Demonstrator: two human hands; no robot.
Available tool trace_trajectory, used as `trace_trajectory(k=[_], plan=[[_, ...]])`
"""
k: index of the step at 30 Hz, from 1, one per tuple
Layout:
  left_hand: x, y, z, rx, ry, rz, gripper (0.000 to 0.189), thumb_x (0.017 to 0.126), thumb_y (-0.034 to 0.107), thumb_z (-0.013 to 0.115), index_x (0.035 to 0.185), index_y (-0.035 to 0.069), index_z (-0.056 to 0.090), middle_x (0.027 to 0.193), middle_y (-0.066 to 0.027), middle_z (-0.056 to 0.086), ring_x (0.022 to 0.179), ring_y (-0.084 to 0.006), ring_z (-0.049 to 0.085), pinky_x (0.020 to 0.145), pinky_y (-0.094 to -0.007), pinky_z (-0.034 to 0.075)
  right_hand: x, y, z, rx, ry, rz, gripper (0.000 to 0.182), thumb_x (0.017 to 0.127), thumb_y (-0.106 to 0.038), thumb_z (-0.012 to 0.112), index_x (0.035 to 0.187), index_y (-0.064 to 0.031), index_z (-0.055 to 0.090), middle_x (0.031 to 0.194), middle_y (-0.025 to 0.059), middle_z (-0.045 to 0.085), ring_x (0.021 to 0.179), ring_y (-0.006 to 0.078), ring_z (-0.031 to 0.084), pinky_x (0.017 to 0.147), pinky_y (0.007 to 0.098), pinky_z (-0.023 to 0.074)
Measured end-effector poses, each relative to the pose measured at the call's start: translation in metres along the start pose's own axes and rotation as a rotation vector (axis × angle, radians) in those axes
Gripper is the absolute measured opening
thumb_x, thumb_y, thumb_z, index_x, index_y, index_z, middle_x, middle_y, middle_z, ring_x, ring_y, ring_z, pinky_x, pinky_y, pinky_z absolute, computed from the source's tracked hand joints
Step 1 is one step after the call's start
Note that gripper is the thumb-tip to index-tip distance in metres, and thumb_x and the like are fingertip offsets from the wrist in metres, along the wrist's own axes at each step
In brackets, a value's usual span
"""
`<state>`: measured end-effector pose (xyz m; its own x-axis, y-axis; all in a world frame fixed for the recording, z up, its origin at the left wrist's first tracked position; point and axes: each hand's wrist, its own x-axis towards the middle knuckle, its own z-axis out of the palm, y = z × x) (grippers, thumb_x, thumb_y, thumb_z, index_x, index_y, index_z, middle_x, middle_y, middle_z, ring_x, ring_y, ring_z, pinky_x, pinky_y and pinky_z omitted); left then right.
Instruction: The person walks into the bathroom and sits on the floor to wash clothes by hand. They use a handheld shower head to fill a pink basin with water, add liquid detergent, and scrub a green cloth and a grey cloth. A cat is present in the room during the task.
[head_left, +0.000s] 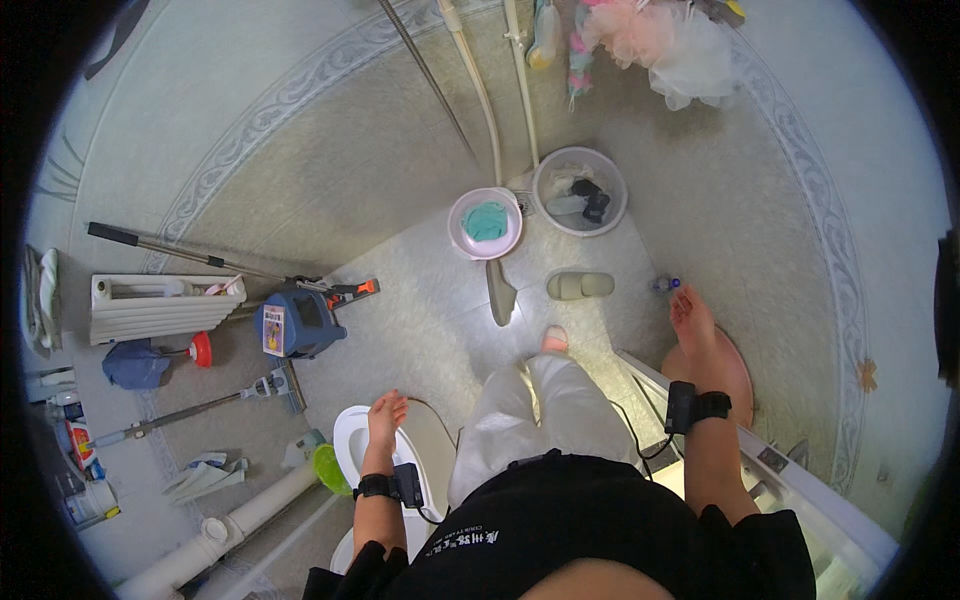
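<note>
My left hand hangs above the white toilet seat, with nothing in it and the fingers slightly curled. On the other side my right hand is held out with empty fingers. A small bottle with a blue cap appears just past its fingertips; whether they touch I cannot tell. Partly covered by my right forearm, a pink basin is by the wall. On the floor ahead lie a green-grey slipper and a second slipper on its side.
A pink basin with a teal cloth and a larger tub with soaked clothes stand in the corner. At left are a blue mop bucket, a white radiator, a red plunger and a floor mop. A door stands at right.
</note>
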<state>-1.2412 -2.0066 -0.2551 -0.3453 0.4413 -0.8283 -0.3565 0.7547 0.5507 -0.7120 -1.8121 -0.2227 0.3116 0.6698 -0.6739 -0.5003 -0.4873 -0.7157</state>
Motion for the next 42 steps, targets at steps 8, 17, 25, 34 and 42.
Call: trace_trajectory(k=[8, 17, 25, 34, 42], plan=[[-0.036, -0.013, 0.030, 0.008, -0.017, -0.131, 0.023, 0.084, 0.027, 0.050, 0.097, 0.008, 0.054, 0.083, -0.0025, 0.059, 0.068, -0.0111, 0.056, 0.061, -0.0230, 0.044, 0.035, -0.001, 0.030, 0.044, -0.020, 0.094, 0.029, 0.079, -0.027, 0.057, 0.101, -0.0092, 0.051, 0.095, 0.0023, 0.052, 0.084, 0.0147, 0.050, 0.071, 0.0245, 0.0397], [0.000, 0.040, 0.069, 0.135, -0.109, -0.038, 0.029, 0.083, 0.029, 0.050, 0.104, 0.009, 0.052, 0.090, -0.0045, 0.059, 0.076, -0.0123, 0.056, 0.067, -0.0242, 0.043, 0.011, -0.020, -0.012, 0.182, 0.060, 0.062, 0.025, 0.080, -0.023, 0.056, 0.101, -0.0089, 0.052, 0.091, 0.0022, 0.054, 0.080, 0.0144, 0.051, 0.067, 0.0247, 0.0414], [0.017, 0.095, 0.089, 0.237, -0.303, 0.146, 0.036, 0.084, 0.032, 0.049, 0.109, 0.007, 0.050, 0.095, -0.0048, 0.057, 0.082, -0.0124, 0.055, 0.072, -0.0255, 0.042, -0.012, -0.018, -0.043, 0.241, 0.172, 0.011, 0.013, 0.083, -0.022, 0.052, 0.085, -0.0099, 0.056, 0.078, -0.0008, 0.056, 0.066, 0.0106, 0.051, 0.058, 0.0232, 0.0423], [0.071, 0.069, -0.008, 0.178, -0.170, 0.135, 0.034, 0.084, 0.032, 0.048, 0.107, 0.007, 0.051, 0.090, -0.0037, 0.058, 0.077, -0.0112, 0.055, 0.068, -0.0239, 0.043, -0.057, 0.020, 0.011, 0.167, 0.032, 0.023, 0.018, 0.085, -0.024, 0.050, 0.095, -0.0103, 0.055, 0.086, -0.0014, 0.058, 0.072, 0.0094, 0.054, 0.066, 0.0207, 0.0452], [0.032, -0.016, -0.106, -0.091, 0.143, -0.071, 0.025, 0.083, 0.023, 0.047, 0.105, 0.011, 0.053, 0.087, -0.0021, 0.059, 0.071, -0.0102, 0.055, 0.064, -0.0225, 0.043, -0.028, 0.039, 0.095, -0.142, -0.085, 0.111, 0.027, 0.084, -0.025, 0.051, 0.106, -0.0103, 0.051, 0.097, -0.0002, 0.055, 0.079, 0.0103, 0.051, 0.068, 0.0207, 0.0418]])
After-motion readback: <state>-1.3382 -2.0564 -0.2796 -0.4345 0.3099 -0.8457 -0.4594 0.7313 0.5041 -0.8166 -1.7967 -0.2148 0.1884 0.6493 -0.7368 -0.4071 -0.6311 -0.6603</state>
